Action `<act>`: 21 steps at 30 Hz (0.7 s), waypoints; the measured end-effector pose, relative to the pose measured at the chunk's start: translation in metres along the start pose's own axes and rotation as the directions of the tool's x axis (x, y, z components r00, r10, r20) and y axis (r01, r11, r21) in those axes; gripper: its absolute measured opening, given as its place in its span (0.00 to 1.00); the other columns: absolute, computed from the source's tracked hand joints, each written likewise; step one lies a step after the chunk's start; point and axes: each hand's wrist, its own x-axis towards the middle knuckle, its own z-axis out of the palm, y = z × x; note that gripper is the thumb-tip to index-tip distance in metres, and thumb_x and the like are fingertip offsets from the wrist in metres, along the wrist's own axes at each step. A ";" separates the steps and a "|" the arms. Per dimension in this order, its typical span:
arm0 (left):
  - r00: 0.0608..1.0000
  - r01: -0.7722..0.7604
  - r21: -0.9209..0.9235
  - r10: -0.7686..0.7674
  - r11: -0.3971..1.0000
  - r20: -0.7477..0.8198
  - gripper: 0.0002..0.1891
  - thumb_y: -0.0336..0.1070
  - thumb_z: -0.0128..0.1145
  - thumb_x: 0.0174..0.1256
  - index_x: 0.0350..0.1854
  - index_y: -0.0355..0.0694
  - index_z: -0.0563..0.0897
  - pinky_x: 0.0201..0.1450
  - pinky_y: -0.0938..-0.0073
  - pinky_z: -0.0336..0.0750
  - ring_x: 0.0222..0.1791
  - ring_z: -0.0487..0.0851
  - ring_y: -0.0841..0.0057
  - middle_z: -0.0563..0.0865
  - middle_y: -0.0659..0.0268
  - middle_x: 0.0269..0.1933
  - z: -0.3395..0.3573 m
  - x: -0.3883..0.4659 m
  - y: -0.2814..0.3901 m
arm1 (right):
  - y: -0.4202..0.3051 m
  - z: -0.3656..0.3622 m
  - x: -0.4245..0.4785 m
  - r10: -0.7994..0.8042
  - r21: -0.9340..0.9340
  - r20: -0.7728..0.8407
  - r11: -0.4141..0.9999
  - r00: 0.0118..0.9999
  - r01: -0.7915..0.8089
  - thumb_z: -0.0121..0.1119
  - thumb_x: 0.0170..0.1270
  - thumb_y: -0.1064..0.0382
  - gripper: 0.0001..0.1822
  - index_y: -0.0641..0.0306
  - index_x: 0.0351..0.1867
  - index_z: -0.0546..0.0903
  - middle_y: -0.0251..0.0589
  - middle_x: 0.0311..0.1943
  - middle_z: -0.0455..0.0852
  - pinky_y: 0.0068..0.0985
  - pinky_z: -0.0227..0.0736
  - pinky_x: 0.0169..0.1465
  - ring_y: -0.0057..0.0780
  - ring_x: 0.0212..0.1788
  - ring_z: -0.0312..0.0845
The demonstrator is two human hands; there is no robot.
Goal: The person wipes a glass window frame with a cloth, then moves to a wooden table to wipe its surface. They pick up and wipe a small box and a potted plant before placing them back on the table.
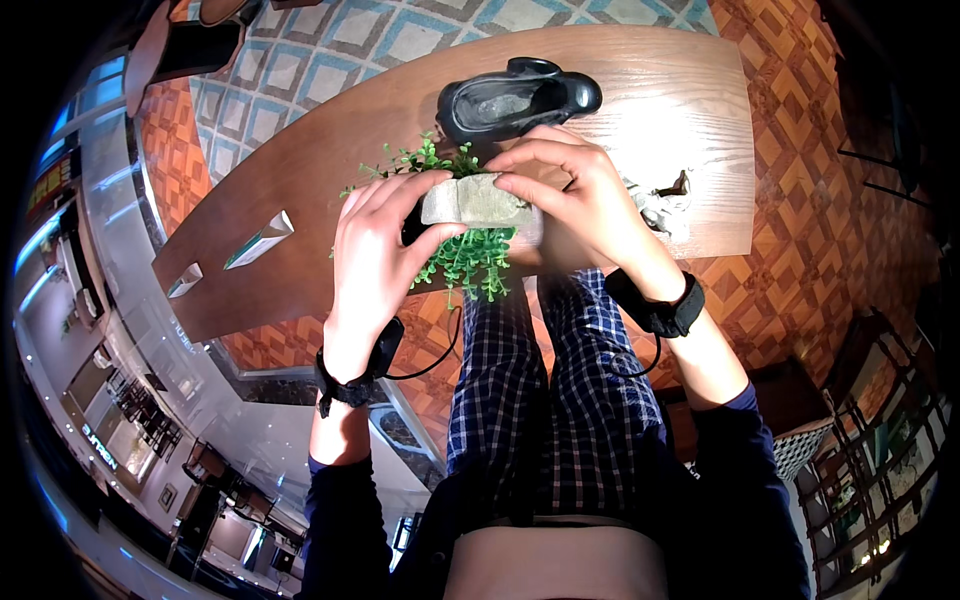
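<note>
A pale grey, stone-like planter (478, 200) is held up between both hands over the near side of the wooden table (360, 135). Green leafy sprigs (476, 259) hang out below it, and more stick out on its far side. My left hand (379, 232) grips the planter's left end, thumb below and fingers along the top edge. My right hand (570, 176) pinches its upper right corner between thumb and fingers. Just beyond the hands stands a glossy black boat-shaped vessel (510, 105) with a hollow basin. Whether the sprigs are rooted in the planter is hidden.
A crumpled-looking whitish object (664, 202) lies right of my right hand under bright glare. Two folded cards (259, 241) stand towards the table's left end. Black straps with cables circle both wrists. Parquet floor (787, 150) and a patterned rug (300, 67) surround the table.
</note>
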 end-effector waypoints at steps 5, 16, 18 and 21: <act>1.000 -0.010 0.012 0.010 1.000 -0.013 0.22 0.43 0.68 0.50 0.49 0.42 0.82 0.54 0.64 0.69 0.48 0.80 0.61 0.85 0.61 0.44 0.004 0.004 -0.004 | 0.007 -0.001 0.005 0.006 -0.042 0.017 0.999 1.000 -0.005 0.66 0.58 0.65 0.07 0.62 0.36 0.86 0.38 0.32 0.85 0.25 0.72 0.41 0.30 0.36 0.79; 1.000 0.017 -0.030 -0.017 0.999 -0.021 0.23 0.40 0.72 0.46 0.48 0.43 0.83 0.53 0.66 0.71 0.45 0.81 0.63 0.86 0.62 0.43 0.011 0.007 -0.013 | 0.014 0.002 0.010 0.037 -0.036 0.027 0.999 0.999 -0.036 0.66 0.57 0.65 0.06 0.63 0.35 0.86 0.38 0.32 0.85 0.27 0.71 0.47 0.33 0.40 0.78; 0.999 0.019 -0.042 -0.020 0.999 -0.033 0.23 0.40 0.72 0.46 0.48 0.43 0.83 0.53 0.67 0.71 0.44 0.82 0.63 0.87 0.62 0.42 0.010 0.009 -0.015 | 0.014 0.002 0.014 0.039 -0.041 0.030 0.998 0.999 -0.038 0.66 0.57 0.65 0.06 0.63 0.35 0.86 0.39 0.32 0.85 0.27 0.71 0.47 0.33 0.41 0.78; 0.999 0.026 -0.065 -0.029 0.998 -0.040 0.23 0.41 0.71 0.48 0.49 0.42 0.83 0.53 0.66 0.71 0.44 0.82 0.62 0.86 0.60 0.42 0.008 0.014 -0.018 | 0.018 0.003 0.022 0.022 -0.043 0.036 0.999 0.999 -0.020 0.65 0.58 0.65 0.07 0.64 0.35 0.85 0.38 0.33 0.84 0.27 0.70 0.47 0.33 0.41 0.76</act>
